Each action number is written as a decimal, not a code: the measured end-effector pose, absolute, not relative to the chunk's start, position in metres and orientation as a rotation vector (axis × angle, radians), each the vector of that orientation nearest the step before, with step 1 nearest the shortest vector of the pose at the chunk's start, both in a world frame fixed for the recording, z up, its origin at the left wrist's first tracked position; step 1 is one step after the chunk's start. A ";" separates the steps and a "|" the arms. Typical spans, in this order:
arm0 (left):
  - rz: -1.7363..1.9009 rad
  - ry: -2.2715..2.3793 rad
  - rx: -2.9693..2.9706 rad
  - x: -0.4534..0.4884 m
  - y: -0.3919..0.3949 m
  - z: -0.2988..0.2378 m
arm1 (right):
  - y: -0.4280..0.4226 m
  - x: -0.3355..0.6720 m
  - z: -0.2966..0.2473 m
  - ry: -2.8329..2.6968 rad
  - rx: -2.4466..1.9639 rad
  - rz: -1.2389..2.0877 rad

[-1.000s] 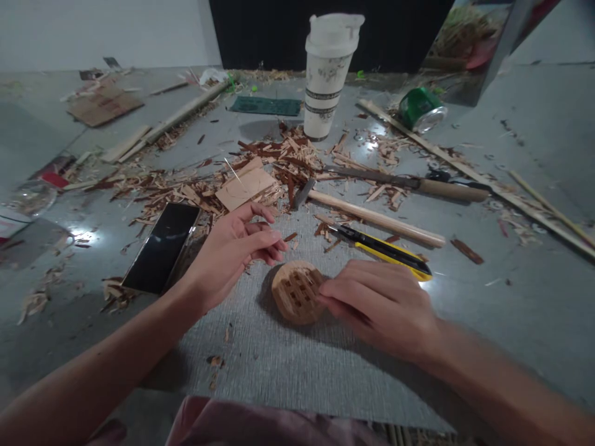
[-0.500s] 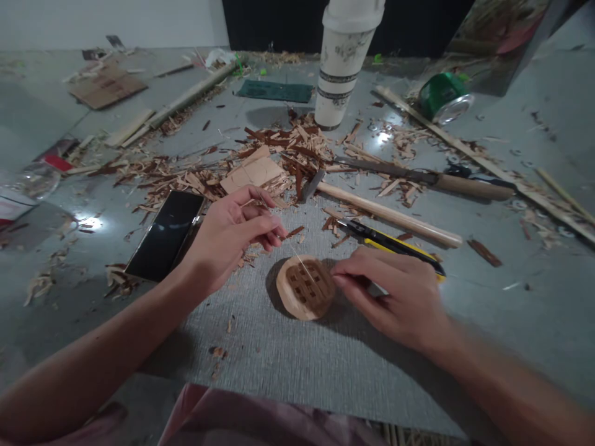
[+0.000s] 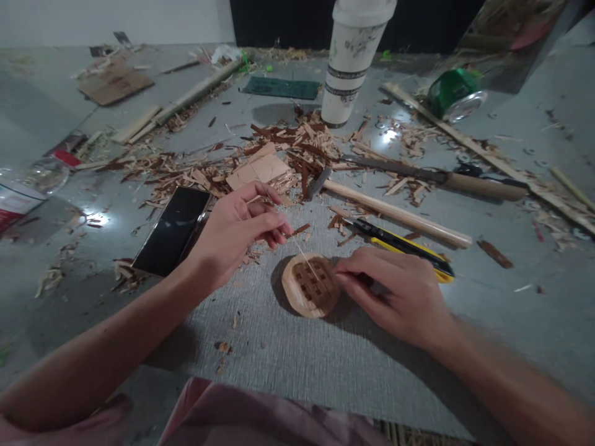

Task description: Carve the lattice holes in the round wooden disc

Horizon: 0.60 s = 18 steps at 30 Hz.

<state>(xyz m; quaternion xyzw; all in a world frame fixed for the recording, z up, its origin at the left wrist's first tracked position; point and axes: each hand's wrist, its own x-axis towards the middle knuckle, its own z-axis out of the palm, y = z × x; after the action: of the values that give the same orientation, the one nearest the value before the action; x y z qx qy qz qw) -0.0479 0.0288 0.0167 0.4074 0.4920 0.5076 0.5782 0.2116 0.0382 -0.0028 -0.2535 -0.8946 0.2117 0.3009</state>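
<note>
A round wooden disc (image 3: 294, 296) with a recessed lattice of small square holes lies on the grey mat before me. A thin pale strand (image 3: 304, 255) runs down from the pinched fingertips of my left hand (image 3: 246, 226) to above the lattice; whether it is thread or fine wire I cannot tell. My right hand (image 3: 395, 294) is closed in a pinch at the disc's right edge. What its fingertips hold, if anything, is too small to make out. A cutter knife (image 3: 404, 246) with a yellow and black handle lies just behind that hand.
A hammer (image 3: 395, 214) and a wooden-handled blade tool (image 3: 483, 184) lie behind the cutter. Wood shavings (image 3: 307, 139) spread around a paper cup (image 3: 346, 80). A phone (image 3: 171, 229) is beside my left wrist. Farther out are a plastic bottle (image 3: 28, 186) and a green can (image 3: 453, 93).
The whole scene sits slightly farther right in the view. Both hands keep nearly the same pose around the disc, with the strand still stretched above it.
</note>
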 end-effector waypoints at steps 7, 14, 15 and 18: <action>1.205 1.182 0.960 -0.048 0.030 0.019 | 0.040 0.211 -0.003 -2.367 -0.691 0.562; 1.196 1.243 0.981 -0.048 0.029 0.019 | 0.041 0.212 -0.001 -2.371 -0.725 0.575; 1.193 1.245 0.986 -0.048 0.029 0.019 | 0.041 0.212 -0.001 -2.373 -0.727 0.576; 1.191 1.242 1.002 -0.048 0.029 0.017 | 0.041 0.211 -0.002 -2.377 -0.730 0.579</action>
<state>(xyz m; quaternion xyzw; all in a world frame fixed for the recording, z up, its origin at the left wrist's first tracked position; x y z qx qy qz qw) -0.0480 0.0289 0.0173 0.4221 0.5234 0.5018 0.5441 0.2114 0.0408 -0.0016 -0.2737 -0.8910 0.2172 0.2899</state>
